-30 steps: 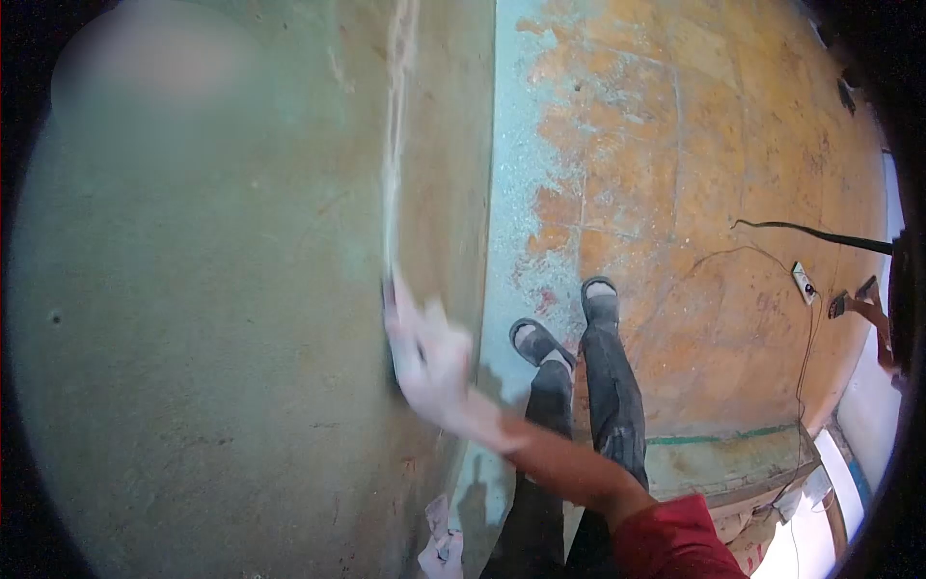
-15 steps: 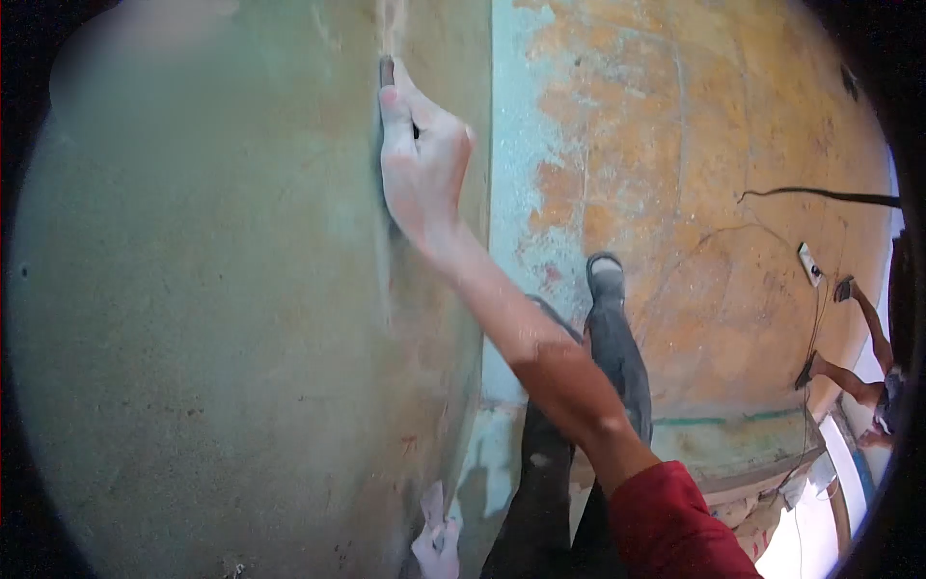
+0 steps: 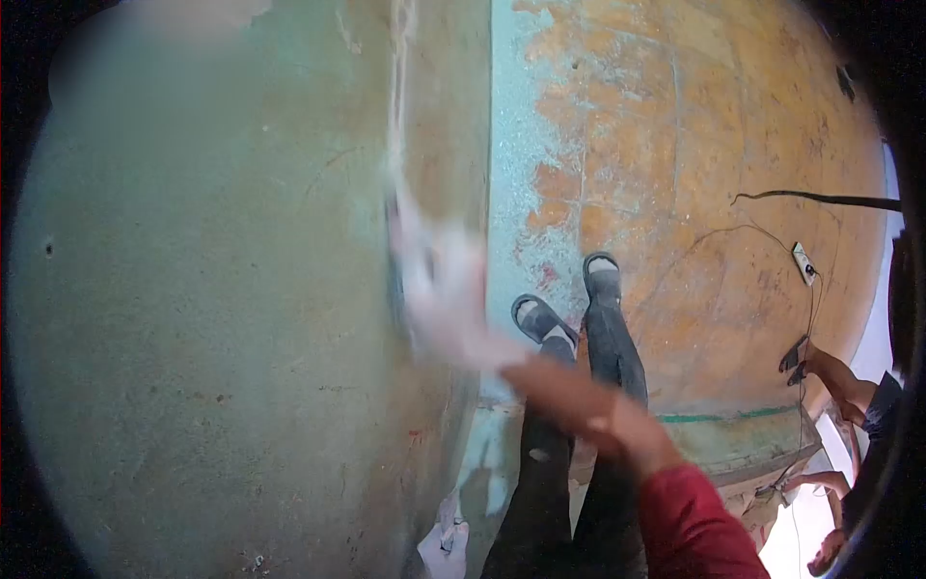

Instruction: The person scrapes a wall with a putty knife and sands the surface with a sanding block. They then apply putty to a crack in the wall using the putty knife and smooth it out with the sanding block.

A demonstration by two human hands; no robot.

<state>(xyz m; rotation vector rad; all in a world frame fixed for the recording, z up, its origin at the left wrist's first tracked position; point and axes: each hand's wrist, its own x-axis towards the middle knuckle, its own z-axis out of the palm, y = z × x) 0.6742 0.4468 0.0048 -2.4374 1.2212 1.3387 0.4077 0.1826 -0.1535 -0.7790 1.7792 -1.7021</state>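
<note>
My right hand (image 3: 449,289), dusted white and smeared by motion, is closed on a flat scraper (image 3: 394,227) seen edge-on against the greenish wall (image 3: 241,318). Above it a pale whitish streak (image 3: 397,96) runs along the wall. At the lower edge of the view, my left hand (image 3: 444,553), whitened too, is closed around a thin pale flat piece (image 3: 449,509), whose kind I cannot make out. The right forearm, in a red sleeve, crosses in front of my legs.
My sandalled feet (image 3: 545,317) stand on the worn orange and pale-blue floor (image 3: 656,193) beside the wall. A power strip (image 3: 803,263) with a cord and a dark hose or cable (image 3: 820,196) lie at right. Another person (image 3: 839,386) is at the right edge.
My right hand has moved down the view along the wall with the scraper, exposing more of the pale streak above. My other foot now shows. The other person has shifted position.
</note>
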